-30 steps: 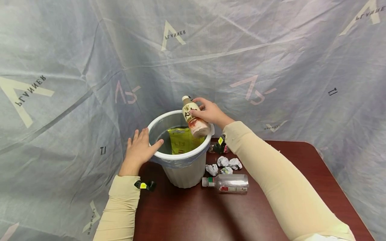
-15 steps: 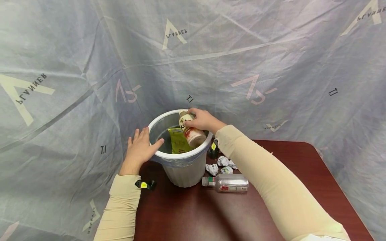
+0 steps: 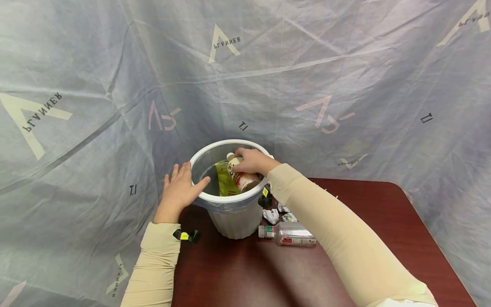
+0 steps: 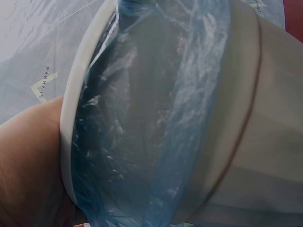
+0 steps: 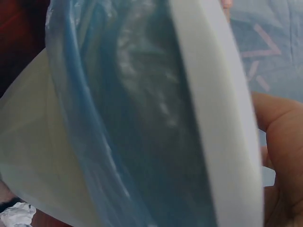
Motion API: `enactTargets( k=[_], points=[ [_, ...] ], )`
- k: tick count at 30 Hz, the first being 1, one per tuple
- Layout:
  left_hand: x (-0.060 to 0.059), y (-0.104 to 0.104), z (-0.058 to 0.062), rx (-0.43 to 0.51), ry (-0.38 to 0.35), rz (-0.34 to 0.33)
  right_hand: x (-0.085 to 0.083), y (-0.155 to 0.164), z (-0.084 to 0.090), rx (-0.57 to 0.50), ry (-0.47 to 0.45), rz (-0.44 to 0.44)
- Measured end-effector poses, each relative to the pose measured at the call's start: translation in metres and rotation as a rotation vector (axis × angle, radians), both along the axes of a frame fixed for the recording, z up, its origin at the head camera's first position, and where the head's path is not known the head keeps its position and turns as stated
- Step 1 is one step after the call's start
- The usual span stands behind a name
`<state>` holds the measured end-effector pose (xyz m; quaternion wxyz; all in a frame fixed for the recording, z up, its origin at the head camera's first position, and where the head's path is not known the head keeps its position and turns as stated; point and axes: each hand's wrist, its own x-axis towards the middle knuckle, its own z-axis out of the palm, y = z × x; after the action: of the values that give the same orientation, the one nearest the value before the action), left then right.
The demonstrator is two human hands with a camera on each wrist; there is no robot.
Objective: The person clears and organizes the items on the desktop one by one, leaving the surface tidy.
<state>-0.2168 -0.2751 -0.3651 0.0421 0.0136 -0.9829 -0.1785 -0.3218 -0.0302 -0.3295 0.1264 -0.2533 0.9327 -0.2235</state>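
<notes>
A white bin (image 3: 234,221) lined with a blue bag (image 4: 142,142) stands near the far left corner of the dark red surface (image 3: 307,273). The right hand (image 3: 251,161) reaches down inside the bin's mouth, its grip clamped on a bottle (image 3: 239,175) with a cream cap and a printed label; the fingers curl over the bottle's upper part, and the bottle sits tilted, cap toward the far left, its lower end below the rim on the right side. Beside the bottle, deeper in the bin, lies a yellow packet (image 3: 224,181). The left hand (image 3: 178,192) rests against the bin's left rim with its grip apart, fingers straight and spread, the thumb hooked over the rim edge. From the left wrist view the bin wall and the bag folded over the rim fill the frame, with the palm pressed to the rim at the lower left. The right wrist view shows the white rim (image 5: 213,118) close up, the blue bag beneath it, and part of the hand at the right edge. On the surface just right of the bin lie a few crumpled paper balls (image 3: 271,215), and nearer the front edge a clear bottle (image 3: 289,234) rests on its side, its cap toward the bin. A grey printed sheet (image 3: 115,85) hangs behind everything.
</notes>
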Motion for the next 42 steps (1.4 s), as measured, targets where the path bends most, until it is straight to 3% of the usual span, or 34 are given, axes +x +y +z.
enactTargets(
  k=[8, 15, 25, 32, 42],
  points=[
    [-0.001, 0.002, 0.0, -0.001, 0.006, -0.002, 0.004, -0.003, -0.003, -0.013, -0.121, -0.049],
    [-0.001, 0.003, 0.001, 0.0, 0.004, -0.007, 0.004, -0.002, 0.001, -0.039, -0.113, -0.063],
    [0.0, 0.001, 0.0, -0.004, 0.001, -0.007, -0.008, 0.019, 0.022, -0.16, 0.126, -0.086],
    [0.0, 0.0, 0.0, -0.01, 0.0, -0.003, -0.017, 0.054, 0.036, -0.316, 0.177, -0.161],
    [0.0, 0.001, 0.0, -0.004, 0.01, 0.0, -0.031, 0.108, 0.034, -0.379, 0.237, -0.22]
  ],
)
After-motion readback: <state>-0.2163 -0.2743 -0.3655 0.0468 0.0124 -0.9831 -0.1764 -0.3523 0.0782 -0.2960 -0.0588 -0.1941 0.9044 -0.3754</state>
